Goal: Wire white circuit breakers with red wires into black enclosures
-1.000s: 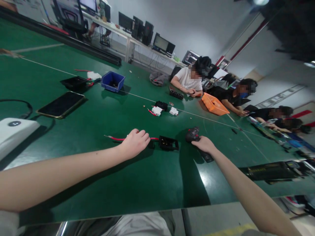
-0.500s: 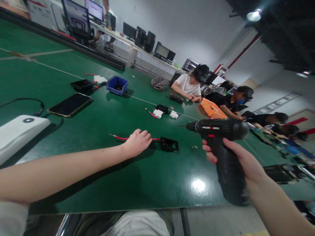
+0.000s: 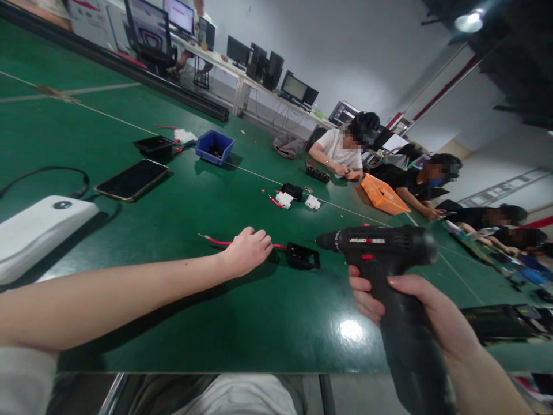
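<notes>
My right hand [image 3: 410,300] is wrapped round the grip of a black cordless drill [image 3: 384,239]. The drill lies level, its thin bit pointing left above the right end of a small black plastic housing [image 3: 303,256]. Over a red cable [image 3: 218,242] my left hand [image 3: 249,252] is closed; the cable passes under it and shows again between the hand and the housing. At its far left end the cable has a bare metallic tip. A sliver of something white shows by my left fingers, mostly hidden.
A white power bank [image 3: 47,230], a phone [image 3: 132,178], a black tray [image 3: 154,146] and a blue bin [image 3: 215,146] stand to the left. White connector pieces [image 3: 285,200] lie mid-table. Farther right are an orange bin [image 3: 383,194] and several people seated at the table.
The drill has moved left and slightly down, bringing its bit over the black housing. My left hand keeps its hold, and the whole view has shifted slightly.
</notes>
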Demonstrator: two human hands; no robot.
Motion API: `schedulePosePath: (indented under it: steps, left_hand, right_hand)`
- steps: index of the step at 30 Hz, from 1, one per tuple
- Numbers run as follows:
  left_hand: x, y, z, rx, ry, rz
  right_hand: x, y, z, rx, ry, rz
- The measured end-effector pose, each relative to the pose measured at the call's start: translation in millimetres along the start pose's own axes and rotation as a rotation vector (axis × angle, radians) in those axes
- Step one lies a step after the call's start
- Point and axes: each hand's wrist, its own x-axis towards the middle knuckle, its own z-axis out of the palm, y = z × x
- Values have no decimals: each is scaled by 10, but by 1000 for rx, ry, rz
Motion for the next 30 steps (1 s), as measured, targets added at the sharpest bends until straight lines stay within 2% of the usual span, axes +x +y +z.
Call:
schedulePosePath:
  steps: [5,7,9,11,13,15,18,22,30]
  left_hand:
    - [0,2,18,-4,-9,-15]
    - [3,3,27,-17,-18,-14]
    - [6,4,30,-29,-25,-15]
    - [8,5,27,-31,-34,-20]
    - [9,5,24,-28,-35,-22]
    - [8,4,26,-26,-28,-18]
    - [6,-1,38,-22,-13,-13]
    - [5,-2,47,-8,-4,-14]
    - [-7,-9,65,-9,8,-8]
  right_hand:
    - [-16,57,-85,-128,3,-388]
    - [9,84,-107,-225,13,-478]
    - [42,115,-126,-309,2,-490]
    - [66,153,-149,-337,-39,-407]
    - [72,199,-173,-313,-63,-245]
    - [62,251,-199,-262,-47,-76]
    - [36,323,-246,-221,-10,82]
    - [7,360,-288,-223,9,163]
    - [62,362,-257,-209,45,207]
